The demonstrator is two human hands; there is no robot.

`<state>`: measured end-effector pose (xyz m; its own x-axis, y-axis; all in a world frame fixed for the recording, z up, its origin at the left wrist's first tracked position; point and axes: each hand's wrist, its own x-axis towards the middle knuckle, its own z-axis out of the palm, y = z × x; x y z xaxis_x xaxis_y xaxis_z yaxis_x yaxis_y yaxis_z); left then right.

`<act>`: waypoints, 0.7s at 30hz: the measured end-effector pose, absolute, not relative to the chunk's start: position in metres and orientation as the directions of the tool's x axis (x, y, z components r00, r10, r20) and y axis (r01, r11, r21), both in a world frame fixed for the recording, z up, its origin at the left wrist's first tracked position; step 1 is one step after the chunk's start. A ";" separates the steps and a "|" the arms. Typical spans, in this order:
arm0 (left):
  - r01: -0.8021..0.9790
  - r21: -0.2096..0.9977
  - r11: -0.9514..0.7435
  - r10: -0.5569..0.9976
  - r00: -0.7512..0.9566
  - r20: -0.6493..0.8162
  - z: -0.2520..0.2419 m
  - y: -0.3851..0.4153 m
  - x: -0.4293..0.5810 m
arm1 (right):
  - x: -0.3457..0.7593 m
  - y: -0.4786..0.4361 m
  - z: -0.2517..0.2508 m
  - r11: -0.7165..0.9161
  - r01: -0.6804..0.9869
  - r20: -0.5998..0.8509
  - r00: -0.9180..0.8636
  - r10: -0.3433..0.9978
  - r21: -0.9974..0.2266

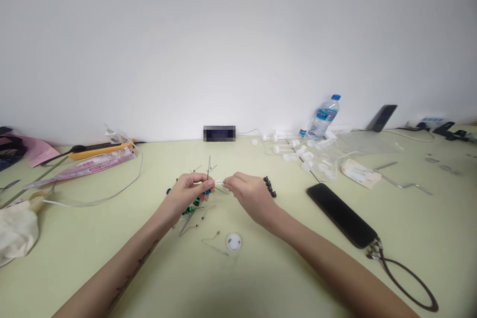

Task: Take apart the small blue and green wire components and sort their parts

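Note:
In the middle of the table, my left hand (185, 192) is closed in a pinch on a small blue piece (207, 192) with thin metal wires standing up from it. Facing it, my right hand (250, 195) pinches the end of a thin pale rod (219, 183) that reaches toward the blue piece. Whether the two touch I cannot tell. Partly hidden under my left hand lie green and black parts (189, 209) with metal rods. Bent wires (215, 247) with small tips and a round white dish (234, 242) holding tiny dark bits lie nearer to me.
A black phone (343, 214) with a strap and a dark beaded strip (270, 187) lie at right. Behind are white plastic parts (307, 156), a water bottle (323, 118) and a bent metal rod (404, 185). A yellow power strip (100, 150) and white cable (122, 194) are at left.

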<state>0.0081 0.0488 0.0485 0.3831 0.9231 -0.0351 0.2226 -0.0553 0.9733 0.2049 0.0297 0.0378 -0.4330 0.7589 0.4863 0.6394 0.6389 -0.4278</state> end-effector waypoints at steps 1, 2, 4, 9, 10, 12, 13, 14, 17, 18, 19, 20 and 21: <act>0.215 0.976 -0.044 0.920 0.390 -0.045 0.047 0.050 0.007 | 0.205 0.029 0.037 0.679 0.680 0.528 -0.483 0.699 -0.276; 0.205 0.978 -0.038 0.919 0.392 -0.047 0.046 0.051 0.007 | 0.204 0.029 0.036 0.701 0.693 0.550 -0.524 0.650 -0.168; 0.189 0.981 -0.052 0.924 0.382 -0.025 0.045 0.052 0.006 | 0.204 0.029 0.036 0.699 0.698 0.561 -0.520 0.644 -0.156; 0.245 0.958 -0.148 0.944 0.324 0.063 0.050 0.049 0.007 | 0.203 0.035 0.037 0.357 0.440 0.181 -0.393 0.902 -0.824; 0.259 0.953 -0.159 0.945 0.320 0.070 0.051 0.048 0.008 | 0.204 0.036 0.038 0.285 0.361 0.114 -0.428 0.897 -0.888; 0.271 0.949 -0.163 0.942 0.328 0.068 0.053 0.047 0.008 | 0.204 0.037 0.039 0.277 0.299 0.114 -0.464 0.878 -0.913; 0.266 0.952 -0.151 0.940 0.338 0.055 0.053 0.047 0.009 | 0.204 0.036 0.039 0.339 0.328 0.169 -0.452 0.876 -0.882; 0.256 0.958 -0.129 0.936 0.350 0.033 0.052 0.048 0.009 | 0.204 0.035 0.038 0.431 0.393 0.251 -0.432 0.866 -0.812; 0.212 0.976 -0.049 0.916 0.399 -0.041 0.048 0.050 0.007 | 0.203 0.030 0.036 0.662 0.643 0.501 -0.457 0.735 -0.384; 0.197 0.980 -0.029 0.908 0.414 -0.056 0.046 0.050 0.006 | 0.202 0.028 0.035 0.692 0.684 0.546 -0.497 0.675 -0.232; 0.181 0.983 -0.017 0.904 0.422 -0.062 0.045 0.051 0.006 | 0.201 0.027 0.034 0.703 0.701 0.570 -0.530 0.628 -0.122; 0.166 0.986 -0.012 0.905 0.422 -0.060 0.044 0.052 0.005 | 0.201 0.026 0.034 0.701 0.709 0.584 -0.539 0.607 -0.073; 0.154 0.988 -0.015 0.909 0.414 -0.051 0.044 0.052 0.005 | 0.200 0.026 0.034 0.686 0.722 0.599 -0.509 0.618 -0.094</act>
